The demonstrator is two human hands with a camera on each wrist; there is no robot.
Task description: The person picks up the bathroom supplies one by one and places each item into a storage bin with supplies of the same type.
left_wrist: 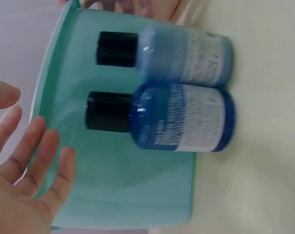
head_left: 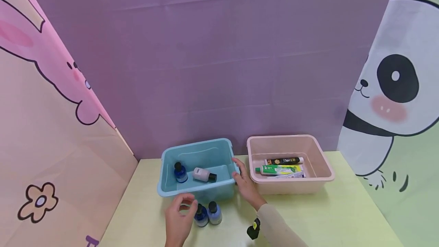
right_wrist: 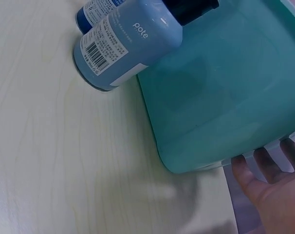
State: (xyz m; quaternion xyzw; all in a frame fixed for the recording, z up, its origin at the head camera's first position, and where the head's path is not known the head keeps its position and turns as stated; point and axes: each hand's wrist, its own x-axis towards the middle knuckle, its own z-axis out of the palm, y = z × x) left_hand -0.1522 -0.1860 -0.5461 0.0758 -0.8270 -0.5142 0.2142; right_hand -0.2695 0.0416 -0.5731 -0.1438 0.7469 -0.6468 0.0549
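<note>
A blue plastic basket (head_left: 197,193) holds a dark blue bottle (head_left: 180,173) at its left and a pale pinkish bottle (head_left: 201,174) lying on its side, both black-capped. My right hand (head_left: 245,184) grips the basket's right end, with fingers at the rim and against the outer wall (right_wrist: 220,126). In front of the basket stand a dark blue bottle (left_wrist: 181,119) and a lighter blue bottle (left_wrist: 186,53), side by side and touching. Just left of them, my left hand (head_left: 180,218) hovers near the front rim, holding nothing, its fingers loosely bent and apart.
To the right, a pink basket (head_left: 291,186) contains several tubes, among them a green one (head_left: 277,169) and a black one (head_left: 284,161). A small black item with yellow (head_left: 253,228) shows by the right sleeve. A purple backdrop (head_left: 212,68) rises behind the table.
</note>
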